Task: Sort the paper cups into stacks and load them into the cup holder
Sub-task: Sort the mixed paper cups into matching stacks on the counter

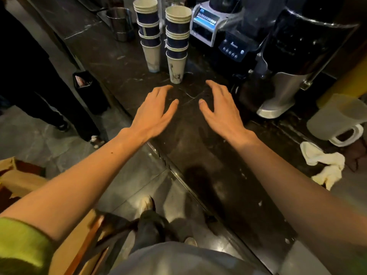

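Two tall stacks of paper cups stand upright on the dark marble counter. The left stack and the right stack have dark blue cups nested above a white bottom cup. My left hand and my right hand hover over the counter just in front of the right stack, palms down, fingers spread, holding nothing. Neither hand touches a cup. I cannot make out a cup holder.
A steel canister stands behind the stacks. A blender base and a black coffee grinder crowd the right side. A plastic pitcher and a white cloth lie at right. A person's dark legs and a black bin are left of the counter.
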`<action>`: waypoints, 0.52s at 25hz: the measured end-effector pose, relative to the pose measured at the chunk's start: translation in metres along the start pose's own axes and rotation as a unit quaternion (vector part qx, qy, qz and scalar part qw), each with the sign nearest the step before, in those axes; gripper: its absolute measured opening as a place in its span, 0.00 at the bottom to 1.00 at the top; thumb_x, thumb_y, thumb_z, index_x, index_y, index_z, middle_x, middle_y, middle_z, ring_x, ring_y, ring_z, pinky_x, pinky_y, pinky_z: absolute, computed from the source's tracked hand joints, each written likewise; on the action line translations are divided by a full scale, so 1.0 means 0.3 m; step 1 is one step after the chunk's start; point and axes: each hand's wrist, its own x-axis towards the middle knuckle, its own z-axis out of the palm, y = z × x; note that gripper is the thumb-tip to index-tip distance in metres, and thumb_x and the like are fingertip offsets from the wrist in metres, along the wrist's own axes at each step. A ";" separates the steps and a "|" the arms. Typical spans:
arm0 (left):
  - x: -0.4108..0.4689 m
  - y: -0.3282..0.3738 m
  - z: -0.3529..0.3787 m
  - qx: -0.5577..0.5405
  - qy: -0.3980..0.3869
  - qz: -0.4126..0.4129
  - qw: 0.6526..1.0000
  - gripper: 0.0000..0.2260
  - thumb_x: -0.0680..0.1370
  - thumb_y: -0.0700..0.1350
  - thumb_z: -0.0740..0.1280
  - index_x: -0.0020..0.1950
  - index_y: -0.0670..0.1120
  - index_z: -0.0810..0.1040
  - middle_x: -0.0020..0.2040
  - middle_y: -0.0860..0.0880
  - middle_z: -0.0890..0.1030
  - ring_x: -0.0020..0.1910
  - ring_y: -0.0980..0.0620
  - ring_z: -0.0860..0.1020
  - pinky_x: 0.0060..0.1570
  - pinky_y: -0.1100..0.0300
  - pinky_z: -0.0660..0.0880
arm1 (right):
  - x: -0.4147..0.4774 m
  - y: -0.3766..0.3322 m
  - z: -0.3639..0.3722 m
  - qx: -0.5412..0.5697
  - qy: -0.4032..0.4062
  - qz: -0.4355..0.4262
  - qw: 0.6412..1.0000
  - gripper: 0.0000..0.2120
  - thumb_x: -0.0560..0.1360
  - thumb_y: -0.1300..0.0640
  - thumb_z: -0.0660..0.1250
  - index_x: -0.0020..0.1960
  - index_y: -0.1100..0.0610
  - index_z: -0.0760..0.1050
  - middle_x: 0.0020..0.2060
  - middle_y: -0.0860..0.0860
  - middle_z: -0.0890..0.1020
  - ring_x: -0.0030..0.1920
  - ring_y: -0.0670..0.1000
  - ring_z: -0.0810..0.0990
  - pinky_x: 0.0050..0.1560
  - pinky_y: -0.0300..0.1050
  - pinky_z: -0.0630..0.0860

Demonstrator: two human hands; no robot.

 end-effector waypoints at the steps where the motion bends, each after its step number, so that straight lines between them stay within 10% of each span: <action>1: 0.068 -0.047 0.000 -0.011 -0.005 0.005 1.000 0.25 0.82 0.56 0.57 0.75 0.45 0.63 0.72 0.44 0.69 0.70 0.46 0.69 0.67 0.52 0.67 | 0.062 -0.003 0.024 0.008 0.003 0.010 1.000 0.27 0.80 0.46 0.61 0.76 0.50 0.59 0.72 0.52 0.67 0.71 0.53 0.67 0.66 0.51 0.68; 8: 0.499 -0.293 -0.054 -0.149 -0.001 0.051 0.987 0.24 0.81 0.54 0.62 0.73 0.44 0.65 0.68 0.45 0.73 0.63 0.57 0.70 0.60 0.65 0.65 | 0.452 -0.094 0.146 0.097 0.051 0.103 0.989 0.31 0.79 0.47 0.64 0.77 0.53 0.58 0.73 0.52 0.67 0.73 0.50 0.66 0.69 0.47 0.66; 13: 0.769 -0.364 -0.059 -0.264 -0.037 0.005 0.964 0.33 0.80 0.56 0.64 0.78 0.43 0.56 0.77 0.45 0.64 0.74 0.49 0.64 0.72 0.54 0.63 | 0.716 -0.124 0.183 0.166 0.092 0.137 0.972 0.36 0.77 0.46 0.69 0.78 0.54 0.56 0.75 0.52 0.65 0.74 0.49 0.64 0.71 0.49 0.65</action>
